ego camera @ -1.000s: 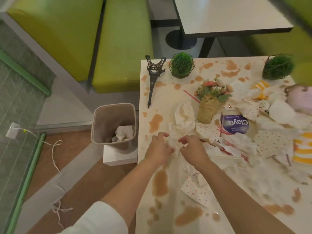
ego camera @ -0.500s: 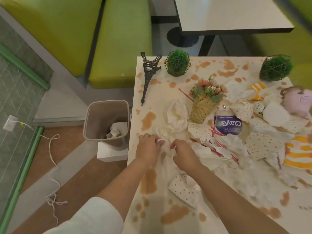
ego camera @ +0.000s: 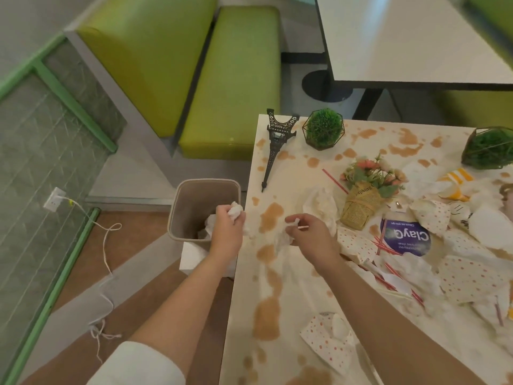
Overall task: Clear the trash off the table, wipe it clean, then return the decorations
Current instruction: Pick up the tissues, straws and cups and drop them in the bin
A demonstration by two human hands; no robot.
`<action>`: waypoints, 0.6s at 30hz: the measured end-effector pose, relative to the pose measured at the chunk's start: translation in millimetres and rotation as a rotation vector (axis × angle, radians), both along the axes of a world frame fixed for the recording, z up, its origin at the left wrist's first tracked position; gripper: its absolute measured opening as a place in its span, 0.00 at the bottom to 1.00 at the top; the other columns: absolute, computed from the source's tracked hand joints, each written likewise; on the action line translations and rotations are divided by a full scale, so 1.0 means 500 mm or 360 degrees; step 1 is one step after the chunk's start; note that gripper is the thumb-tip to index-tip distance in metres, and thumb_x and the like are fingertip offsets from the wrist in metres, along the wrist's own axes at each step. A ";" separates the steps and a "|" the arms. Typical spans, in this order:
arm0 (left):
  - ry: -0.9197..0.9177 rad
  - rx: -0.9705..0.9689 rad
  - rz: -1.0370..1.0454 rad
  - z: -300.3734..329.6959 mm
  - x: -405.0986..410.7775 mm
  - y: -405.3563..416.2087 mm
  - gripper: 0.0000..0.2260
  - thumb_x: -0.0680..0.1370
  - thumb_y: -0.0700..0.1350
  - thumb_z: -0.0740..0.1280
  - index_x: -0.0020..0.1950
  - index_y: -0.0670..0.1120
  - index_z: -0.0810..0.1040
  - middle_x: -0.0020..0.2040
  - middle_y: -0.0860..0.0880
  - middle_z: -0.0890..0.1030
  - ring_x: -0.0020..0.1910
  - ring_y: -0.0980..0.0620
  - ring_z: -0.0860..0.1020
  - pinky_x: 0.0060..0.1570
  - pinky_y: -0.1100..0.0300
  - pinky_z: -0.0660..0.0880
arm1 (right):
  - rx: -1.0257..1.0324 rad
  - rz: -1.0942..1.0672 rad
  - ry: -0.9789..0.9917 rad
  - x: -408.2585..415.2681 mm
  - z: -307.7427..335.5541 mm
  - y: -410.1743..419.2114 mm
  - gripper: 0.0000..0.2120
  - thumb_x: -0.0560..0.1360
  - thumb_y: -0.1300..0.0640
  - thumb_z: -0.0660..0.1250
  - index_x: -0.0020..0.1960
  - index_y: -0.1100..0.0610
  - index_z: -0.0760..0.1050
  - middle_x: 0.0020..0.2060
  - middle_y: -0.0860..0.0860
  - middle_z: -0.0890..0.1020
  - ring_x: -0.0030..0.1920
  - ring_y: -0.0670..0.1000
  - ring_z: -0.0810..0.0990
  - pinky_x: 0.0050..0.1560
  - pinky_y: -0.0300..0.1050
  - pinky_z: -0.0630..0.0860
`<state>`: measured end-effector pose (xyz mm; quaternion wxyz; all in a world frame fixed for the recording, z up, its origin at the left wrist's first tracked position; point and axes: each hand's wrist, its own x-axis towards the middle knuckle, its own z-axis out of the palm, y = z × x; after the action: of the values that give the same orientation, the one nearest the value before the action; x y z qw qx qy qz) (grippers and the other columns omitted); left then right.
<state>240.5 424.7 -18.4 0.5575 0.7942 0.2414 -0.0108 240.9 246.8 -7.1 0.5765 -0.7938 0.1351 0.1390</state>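
My left hand [ego camera: 227, 230] is closed around a crumpled white tissue [ego camera: 235, 211] and hangs over the right rim of the beige trash bin [ego camera: 194, 190], just off the table's left edge. My right hand [ego camera: 311, 234] pinches another white tissue wad [ego camera: 283, 239] and a thin straw over the white table [ego camera: 294, 298], which is covered in brown stains. Polka-dot wrappers [ego camera: 327, 343], crumpled tissues [ego camera: 322, 201] and red striped straws [ego camera: 333, 176] litter the table. Decorations on it: a black Eiffel tower model [ego camera: 276, 145] lying down, a flower bouquet [ego camera: 366, 195], two green ball plants [ego camera: 323, 129].
The bin stands on a white box beside the table and holds some tissues. A purple wipes pack [ego camera: 408, 237] lies right of my right hand. A green bench [ego camera: 230, 84] and a second table [ego camera: 410, 37] are beyond. A white cable [ego camera: 107, 245] trails on the floor.
Both hands gathered tissue near the table's left edge. My left hand then carried its wad left off the table to the bin, while the right hand lifted its own piece.
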 end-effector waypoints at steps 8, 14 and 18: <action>0.0245 0.0412 0.0159 -0.024 0.039 0.184 0.11 0.78 0.41 0.64 0.60 0.44 0.76 0.58 0.45 0.69 0.44 0.52 0.70 0.46 0.66 0.65 | -0.0030 0.0055 -0.0074 0.070 -0.009 0.177 0.08 0.74 0.63 0.69 0.46 0.51 0.78 0.48 0.51 0.79 0.46 0.51 0.79 0.41 0.37 0.76; 0.0299 0.0405 0.0137 -0.054 0.064 0.259 0.16 0.75 0.41 0.70 0.62 0.46 0.77 0.62 0.42 0.71 0.45 0.53 0.70 0.46 0.68 0.63 | -0.0118 0.0099 -0.0068 0.107 -0.043 0.271 0.06 0.75 0.62 0.68 0.50 0.53 0.78 0.44 0.50 0.79 0.40 0.46 0.78 0.34 0.33 0.68; 0.0424 0.0239 0.0068 -0.082 0.066 0.291 0.25 0.75 0.45 0.72 0.71 0.46 0.71 0.68 0.44 0.73 0.62 0.48 0.75 0.52 0.64 0.66 | -0.0257 0.0137 -0.0092 0.131 -0.075 0.313 0.06 0.75 0.62 0.67 0.47 0.52 0.77 0.45 0.50 0.79 0.39 0.43 0.76 0.33 0.30 0.66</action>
<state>273.4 570.1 -59.3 0.4597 0.8199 0.3303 -0.0862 306.4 403.5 -44.4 0.5077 -0.8465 0.0951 0.1293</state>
